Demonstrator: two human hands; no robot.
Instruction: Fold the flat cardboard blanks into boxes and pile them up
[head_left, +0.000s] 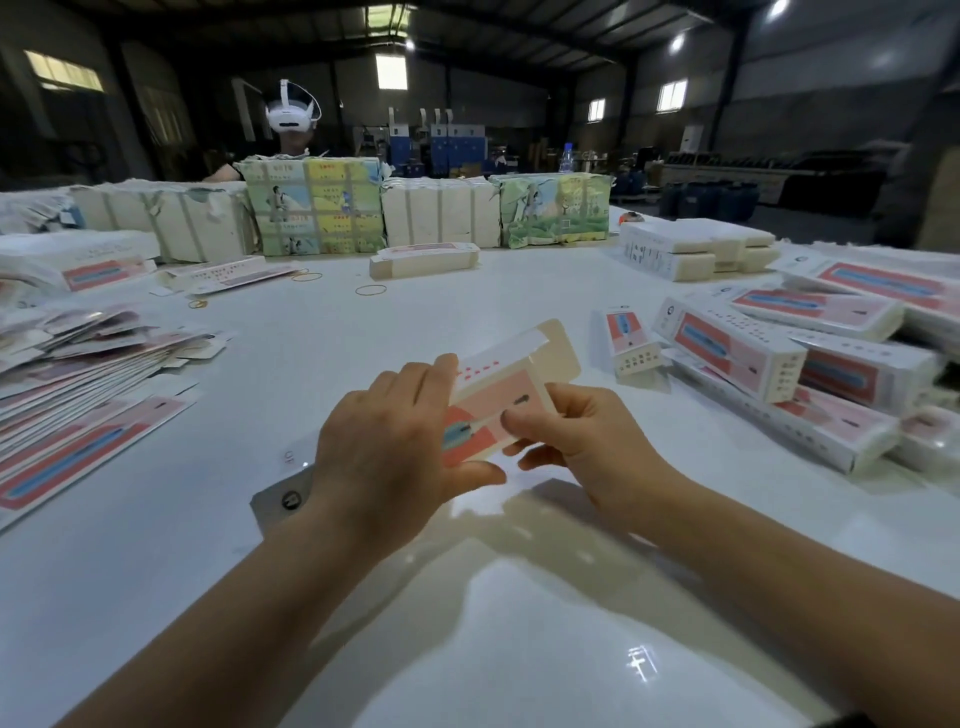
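Above the white table (467, 623) I hold one pink and cream cardboard blank (498, 400), half formed, with its end flap sticking up and away from me. My left hand (384, 447) grips its left side, fingers over the top and thumb beneath. My right hand (576, 436) pinches its near right edge. A fanned stack of flat blanks (78, 374) lies at the left. A pile of folded boxes (810, 364) lies at the right.
Wrapped bundles (311, 208) line the far edge of the table, with one loose box (423, 260) and rubber bands (371, 290) in front of them. A person wearing a white headset (291, 117) sits behind the bundles. White packs (691, 249) lie at the far right.
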